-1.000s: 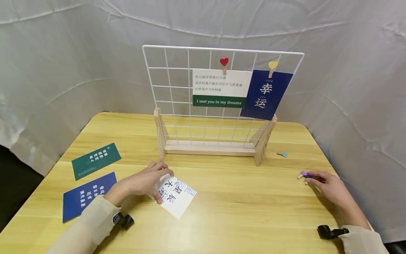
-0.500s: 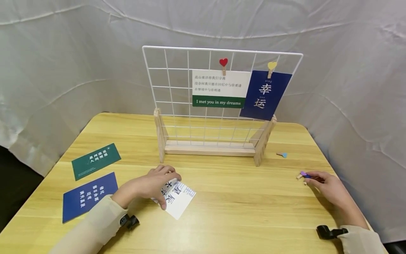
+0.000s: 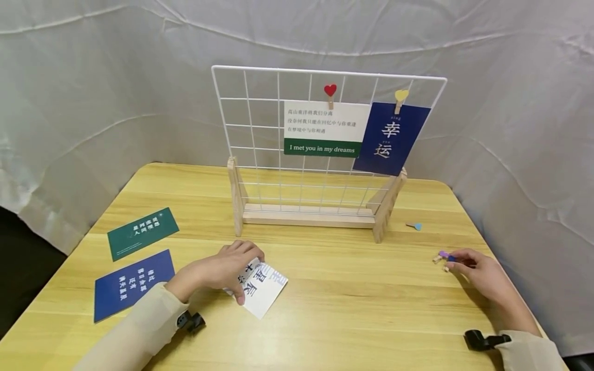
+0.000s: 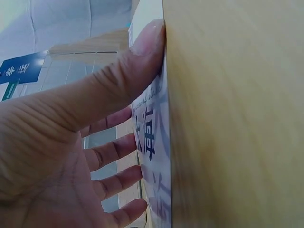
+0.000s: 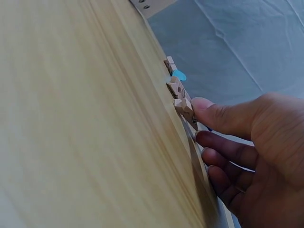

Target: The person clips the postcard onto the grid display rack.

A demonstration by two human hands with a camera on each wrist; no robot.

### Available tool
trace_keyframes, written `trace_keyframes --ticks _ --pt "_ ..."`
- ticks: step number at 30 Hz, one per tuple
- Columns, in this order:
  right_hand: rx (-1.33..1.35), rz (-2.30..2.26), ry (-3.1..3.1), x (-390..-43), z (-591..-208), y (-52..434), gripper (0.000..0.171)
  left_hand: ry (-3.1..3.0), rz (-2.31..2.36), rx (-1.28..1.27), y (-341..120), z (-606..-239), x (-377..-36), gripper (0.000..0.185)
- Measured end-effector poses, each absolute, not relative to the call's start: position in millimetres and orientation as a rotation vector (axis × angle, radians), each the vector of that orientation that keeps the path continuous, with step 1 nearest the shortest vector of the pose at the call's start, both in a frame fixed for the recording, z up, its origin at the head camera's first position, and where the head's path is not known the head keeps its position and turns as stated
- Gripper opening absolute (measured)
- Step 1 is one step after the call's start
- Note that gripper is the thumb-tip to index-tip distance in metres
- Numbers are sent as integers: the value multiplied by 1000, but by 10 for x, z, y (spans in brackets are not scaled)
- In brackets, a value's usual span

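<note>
My left hand lies over a white card with dark blue characters, on the table. Its thumb is at the near edge and its fingers curl towards the far edge, gripping the card across. In the left wrist view the card looks almost edge-on. At the right side, my right hand pinches a small wooden clothespin with a blue top, mostly hidden by the fingertips. Close beside it lies a clothespin with a purple heart. Wooden clips show by the thumb in the right wrist view.
A white wire grid stands in a wooden base. A red heart clip and a yellow one hold two cards there. Green and blue cards lie left; a light-blue clip lies right.
My left hand has moved right, further over the white card, which has shifted very slightly. The right hand has stayed nearly in place at the clothespins.
</note>
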State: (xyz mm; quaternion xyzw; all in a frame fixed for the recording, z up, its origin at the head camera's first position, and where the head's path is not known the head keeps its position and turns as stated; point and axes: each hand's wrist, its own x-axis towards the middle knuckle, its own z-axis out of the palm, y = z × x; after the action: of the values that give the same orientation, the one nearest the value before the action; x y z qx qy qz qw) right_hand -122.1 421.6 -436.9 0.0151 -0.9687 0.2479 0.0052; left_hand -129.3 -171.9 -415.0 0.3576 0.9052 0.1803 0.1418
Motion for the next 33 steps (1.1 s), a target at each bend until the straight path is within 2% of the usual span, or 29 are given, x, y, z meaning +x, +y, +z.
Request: trace_keyframes --ticks 5,15,33 --pt "53 834 -2989 -1202 -4375 4211 36 2614 529 1037 -1730 -4150 -1294 85" --pt "63 848 -2964 -1187 -4379 4196 26 2654 619 941 -1757 -4156 -1338 70" --pt "109 924 -2959 -1192 -4362 4185 24 2749 665 969 -1805 -4073 -1377 47"
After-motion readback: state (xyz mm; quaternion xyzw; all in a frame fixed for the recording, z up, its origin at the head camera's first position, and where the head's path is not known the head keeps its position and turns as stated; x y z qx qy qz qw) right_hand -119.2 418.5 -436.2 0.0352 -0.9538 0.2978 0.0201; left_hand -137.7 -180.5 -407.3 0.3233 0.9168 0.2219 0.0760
